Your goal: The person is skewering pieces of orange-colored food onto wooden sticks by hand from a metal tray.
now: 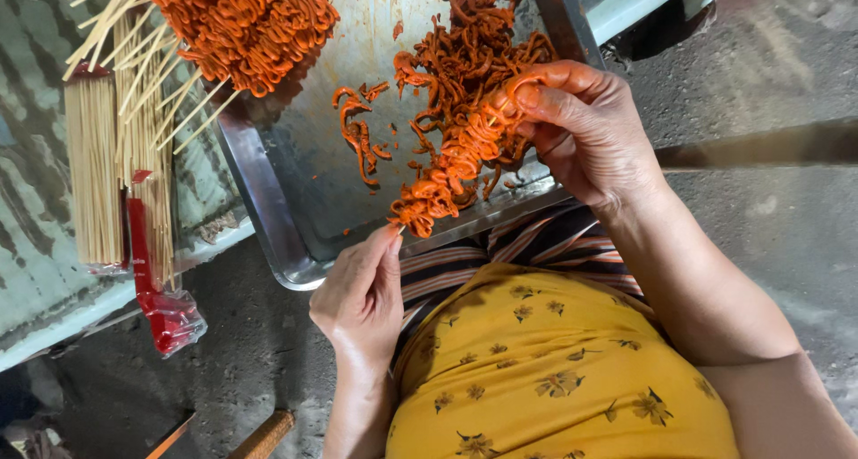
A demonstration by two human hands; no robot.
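My left hand [362,294] pinches the lower end of a thin wooden skewer [451,164] loaded with orange-red marinated strips. My right hand [581,124] grips the upper part of that skewer, fingers curled over the strips near its tip. The skewer slants over the near edge of a metal tray [268,209]. Loose orange strips [456,57] lie in the tray just beyond my right hand.
A heap of filled skewers [237,21] rests at the tray's far left corner, sticks pointing left. Bundles of bare bamboo skewers [94,173] and a red plastic wrapper [161,307] lie on the pale table [36,307]. Concrete floor surrounds me.
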